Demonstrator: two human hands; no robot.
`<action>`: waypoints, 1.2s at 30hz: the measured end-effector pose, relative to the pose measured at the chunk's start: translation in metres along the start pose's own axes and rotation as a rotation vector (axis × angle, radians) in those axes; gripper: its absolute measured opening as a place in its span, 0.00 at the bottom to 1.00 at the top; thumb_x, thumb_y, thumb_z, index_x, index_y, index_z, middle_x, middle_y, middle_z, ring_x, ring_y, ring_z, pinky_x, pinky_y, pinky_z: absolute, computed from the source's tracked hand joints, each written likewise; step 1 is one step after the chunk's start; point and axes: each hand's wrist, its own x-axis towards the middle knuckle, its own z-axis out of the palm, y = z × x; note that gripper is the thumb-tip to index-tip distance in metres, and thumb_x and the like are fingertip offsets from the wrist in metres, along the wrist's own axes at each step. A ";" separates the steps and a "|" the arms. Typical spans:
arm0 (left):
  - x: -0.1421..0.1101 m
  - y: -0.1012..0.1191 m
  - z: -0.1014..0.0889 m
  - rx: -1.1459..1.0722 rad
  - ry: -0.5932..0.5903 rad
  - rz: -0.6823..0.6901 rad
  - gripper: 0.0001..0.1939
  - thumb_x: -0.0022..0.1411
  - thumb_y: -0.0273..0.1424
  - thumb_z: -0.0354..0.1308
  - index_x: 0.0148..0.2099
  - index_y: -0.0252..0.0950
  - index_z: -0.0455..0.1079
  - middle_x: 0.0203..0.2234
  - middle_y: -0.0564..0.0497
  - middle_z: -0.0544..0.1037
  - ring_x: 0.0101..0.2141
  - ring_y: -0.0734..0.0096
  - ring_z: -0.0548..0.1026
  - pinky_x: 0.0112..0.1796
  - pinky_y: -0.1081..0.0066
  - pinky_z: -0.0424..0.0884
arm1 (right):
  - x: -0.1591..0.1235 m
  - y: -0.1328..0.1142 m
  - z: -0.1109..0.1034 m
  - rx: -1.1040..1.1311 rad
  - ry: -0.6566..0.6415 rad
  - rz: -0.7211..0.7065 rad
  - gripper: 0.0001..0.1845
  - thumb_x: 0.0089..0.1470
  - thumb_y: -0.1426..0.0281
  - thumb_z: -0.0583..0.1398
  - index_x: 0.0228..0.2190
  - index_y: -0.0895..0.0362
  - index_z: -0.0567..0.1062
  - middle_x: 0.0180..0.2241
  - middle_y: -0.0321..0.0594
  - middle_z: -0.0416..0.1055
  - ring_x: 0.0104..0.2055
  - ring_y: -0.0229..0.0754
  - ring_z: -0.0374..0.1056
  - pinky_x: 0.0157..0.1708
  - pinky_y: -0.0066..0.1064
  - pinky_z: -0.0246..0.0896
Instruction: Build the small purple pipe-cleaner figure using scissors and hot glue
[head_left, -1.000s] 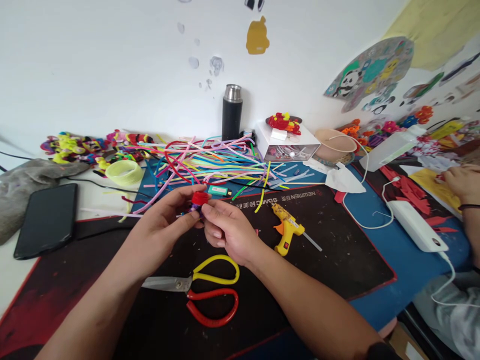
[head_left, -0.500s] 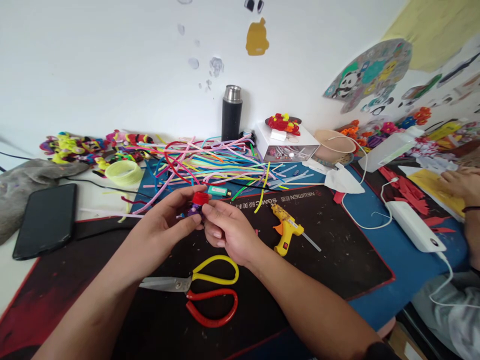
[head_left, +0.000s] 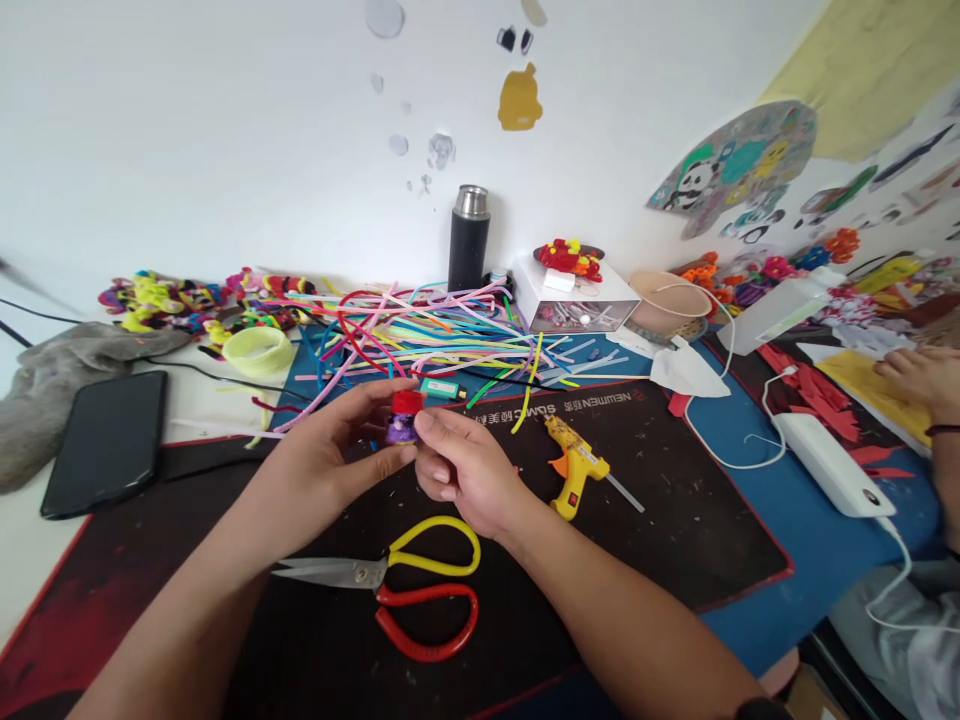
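Note:
A small fuzzy figure (head_left: 404,418), red on top and purple below, sits between both my hands above the black desk mat (head_left: 675,500). My left hand (head_left: 330,460) pinches it from the left with thumb and fingers. My right hand (head_left: 461,470) grips it from the right with curled fingers. Scissors (head_left: 405,580) with one yellow and one red handle lie on the mat just below my hands. A yellow glue gun (head_left: 574,462) rests to the right of my right hand.
A heap of coloured pipe cleaners (head_left: 420,330) lies behind my hands, beside a black flask (head_left: 468,238) and a white box (head_left: 574,295). A dark phone (head_left: 105,440) lies at left. A white power bank (head_left: 825,460) with cable and another person's hand (head_left: 919,380) are at right.
The view has tilted slightly down. My hands have turned the figure a little, so more of its purple part shows. The other person's hand shifted slightly.

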 end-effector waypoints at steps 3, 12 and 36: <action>0.001 -0.003 0.000 0.058 0.055 0.000 0.34 0.60 0.52 0.77 0.63 0.44 0.78 0.60 0.43 0.85 0.57 0.45 0.84 0.57 0.51 0.83 | 0.000 0.000 0.000 -0.024 0.020 -0.022 0.30 0.56 0.43 0.75 0.31 0.53 0.71 0.19 0.23 0.57 0.19 0.30 0.46 0.20 0.29 0.36; 0.000 0.006 -0.002 0.301 0.231 0.042 0.32 0.65 0.53 0.70 0.65 0.44 0.77 0.49 0.46 0.87 0.44 0.52 0.84 0.50 0.53 0.82 | 0.002 0.002 -0.003 -0.170 0.217 -0.191 0.24 0.55 0.48 0.76 0.37 0.53 0.79 0.21 0.24 0.60 0.19 0.31 0.47 0.19 0.29 0.41; -0.001 0.000 0.005 0.280 0.196 0.056 0.29 0.64 0.50 0.71 0.64 0.49 0.78 0.53 0.47 0.87 0.46 0.49 0.85 0.52 0.54 0.81 | -0.005 0.000 0.003 -0.530 0.265 -0.363 0.11 0.63 0.59 0.69 0.39 0.52 0.79 0.21 0.26 0.61 0.24 0.38 0.57 0.29 0.33 0.53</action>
